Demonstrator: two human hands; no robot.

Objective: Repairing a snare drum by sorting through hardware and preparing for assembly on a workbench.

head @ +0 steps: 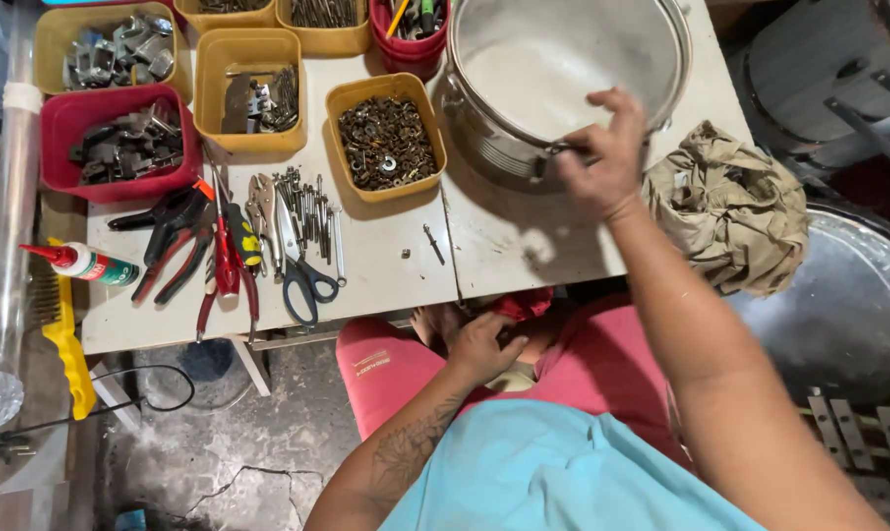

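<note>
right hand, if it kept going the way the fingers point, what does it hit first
The right hand already rests at the steel pot near its side handle; going on, the fingers would likely meet the pot's rim, though depth is unclear.

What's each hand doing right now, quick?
Left hand: in the lap, fingers curled near a red cloth; a grip cannot be told.
Right hand: closed on the pot handle.

Tub of washers [387, 144] left of pot [553, 79], rag [730, 206] right

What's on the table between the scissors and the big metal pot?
In the head view, a yellow tub of washers sits between the scissors and the pot.
</note>
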